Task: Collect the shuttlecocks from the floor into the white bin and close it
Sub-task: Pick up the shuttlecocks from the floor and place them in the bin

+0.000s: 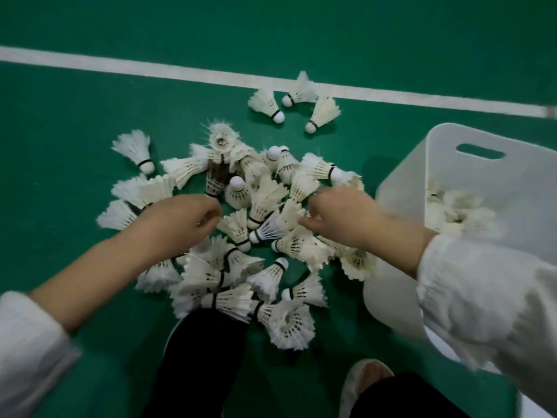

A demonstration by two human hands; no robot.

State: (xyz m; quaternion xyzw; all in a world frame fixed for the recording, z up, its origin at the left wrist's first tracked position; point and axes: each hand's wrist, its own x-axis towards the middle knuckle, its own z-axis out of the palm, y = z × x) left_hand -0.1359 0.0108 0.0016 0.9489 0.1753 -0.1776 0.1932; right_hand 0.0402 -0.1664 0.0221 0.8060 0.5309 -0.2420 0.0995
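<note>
Nearest you, your dark trouser legs and one pale slipper [366,384] stand on the green court floor [60,146], with the white sleeves of both arms reaching forward over the work. Just beyond your feet lies the heap of white feathered shuttlecocks [241,251], many of them tumbled on their sides and overlapping, with one darker, brown-feathered one [215,179] standing among them towards the far side.

Your left hand [184,218] hovers over the left of the heap, fingers curled inward; whether its grip has closed on a shuttlecock you cannot tell, as the fingertips are blurred. Your right hand [340,218] is at the right of the heap, its fingers pinching at the feathers of a shuttlecock there, though the blur leaves the hold uncertain.

To your right the white plastic bin [404,176] with a slot handle stands open beside the heap, already holding some shuttlecocks. No lid shows.

You seem to be mid-gathering, with most of the work left. Next, secure a handful in each hand and carry it over the bin's rim. Farther off, three loose shuttlecocks [297,104] lie near the white court line [120,66].
</note>
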